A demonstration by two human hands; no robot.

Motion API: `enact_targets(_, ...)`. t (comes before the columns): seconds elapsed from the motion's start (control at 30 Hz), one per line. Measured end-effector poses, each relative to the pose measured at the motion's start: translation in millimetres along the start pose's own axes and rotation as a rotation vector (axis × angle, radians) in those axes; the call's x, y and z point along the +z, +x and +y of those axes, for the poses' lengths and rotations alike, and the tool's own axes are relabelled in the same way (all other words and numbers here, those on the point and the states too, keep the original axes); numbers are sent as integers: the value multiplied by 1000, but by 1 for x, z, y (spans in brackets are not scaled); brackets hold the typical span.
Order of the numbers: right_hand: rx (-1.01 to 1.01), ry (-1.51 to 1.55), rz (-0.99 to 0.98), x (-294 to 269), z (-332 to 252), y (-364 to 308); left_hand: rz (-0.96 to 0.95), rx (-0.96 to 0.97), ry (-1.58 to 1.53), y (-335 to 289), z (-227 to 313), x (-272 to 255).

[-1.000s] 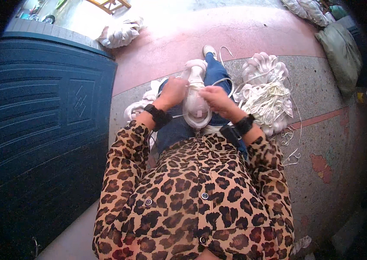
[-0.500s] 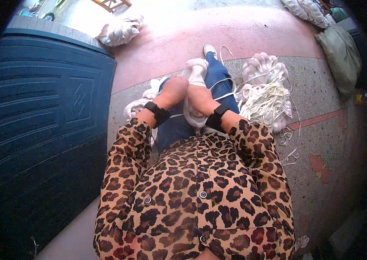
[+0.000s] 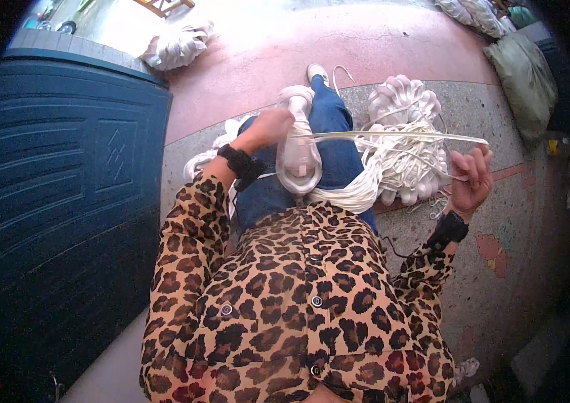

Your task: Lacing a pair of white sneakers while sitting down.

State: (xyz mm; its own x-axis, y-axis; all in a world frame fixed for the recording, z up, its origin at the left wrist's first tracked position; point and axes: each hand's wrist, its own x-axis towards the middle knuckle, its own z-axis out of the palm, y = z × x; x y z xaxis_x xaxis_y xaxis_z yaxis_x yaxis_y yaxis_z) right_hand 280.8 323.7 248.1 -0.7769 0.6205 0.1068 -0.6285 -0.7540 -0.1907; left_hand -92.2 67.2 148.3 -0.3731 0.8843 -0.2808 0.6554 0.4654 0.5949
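A white shoe (image 3: pixel 300 160) lies on my thighs, its opening toward me and its toe pointing away. My left hand (image 3: pixel 273 126) is closed at the shoe's left side by the lacing, its fingertips slightly blurred. From the lacing a flat white shoelace (image 3: pixel 392 135) runs taut to the right. At its far end my right hand (image 3: pixel 471 176), raised out to the side, pinches the lace between curled fingers. A heap of loose white shoelaces (image 3: pixel 409 161) lies right of my legs, with a hank of them draped over my right thigh.
White shoes (image 3: pixel 402 97) are bunched under and behind the lace heap, and more white shoes (image 3: pixel 197 164) lie left of my legs. A blue panelled door (image 3: pixel 76 148) stands at the left. Farther off are a white bundle (image 3: pixel 179 46) and a grey-green sack (image 3: pixel 523 84).
My right hand has moved from the shoe far out to the right, drawing the shoelace straight. My left hand has stayed by the shoe, which is now largely uncovered.
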Motion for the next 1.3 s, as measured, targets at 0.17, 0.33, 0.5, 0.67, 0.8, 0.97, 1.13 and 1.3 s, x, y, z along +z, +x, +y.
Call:
enact_targets(0.17, -176, 142, -121, 0, -22, -23, -161, -43, 46, 6, 8, -8)
enact_targets(0.33, -237, 85, -205, 13, -37, -34, -309, 15, 103, 6, 0, -12)
enact_targets(0.5, -182, -85, -164, 7, -31, -38, -96, -207, 100, 0, -9, -11)
enact_targets(0.67, -140, -139, -94, -13, -32, -31, -123, -137, -86, -21, -20, -3)
enact_targets(0.8, -125, -144, -83, -14, -28, -22, 54, -92, -67, -20, -2, -2)
enact_targets(0.97, -80, -157, -25, -11, -23, -19, 107, -157, 28, -21, 10, -1)
enact_targets(1.13, 84, -305, 183, -19, -6, -11, 191, -166, 91, -15, 6, 10)
enact_targets(1.3, 323, -328, 236, 2, 59, 5, 264, -73, 153, 10, 44, -4)
